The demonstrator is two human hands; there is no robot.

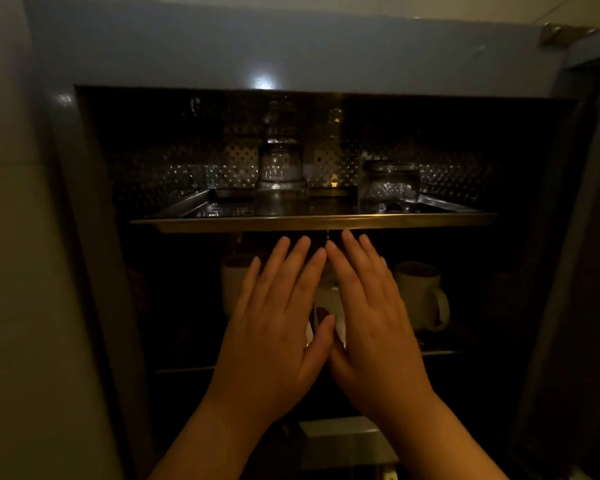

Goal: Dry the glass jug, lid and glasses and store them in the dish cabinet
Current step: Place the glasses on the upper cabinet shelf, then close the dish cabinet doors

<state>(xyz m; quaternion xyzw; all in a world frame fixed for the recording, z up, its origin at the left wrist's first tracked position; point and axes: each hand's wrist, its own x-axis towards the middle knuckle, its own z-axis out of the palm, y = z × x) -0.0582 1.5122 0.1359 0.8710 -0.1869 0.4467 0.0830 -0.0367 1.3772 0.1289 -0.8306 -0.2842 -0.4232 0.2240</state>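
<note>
Two flat hands — left [274, 327], right [371, 323] — below metal tray [312, 221], two glasses [280, 168] on it, dim cabinet [222, 57]

Inside the dark dish cabinet [49, 237] a metal tray shelf [312, 222] is carrying two clear glasses, one [280, 168] near the middle, another [389, 185] to its right. On the lower shelf [440, 352], white mugs [420, 292] are sitting, partly hidden.

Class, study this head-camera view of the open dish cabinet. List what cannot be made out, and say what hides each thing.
- Head view: the object between the left hand and right hand is covered by the hands.
- Lower shelf: the left mug and whatever is behind the right mug are lost in darkness.
- Tray: the stacked glasses are blurred by dim light.
- Jug and lid: not identifiable.
</note>
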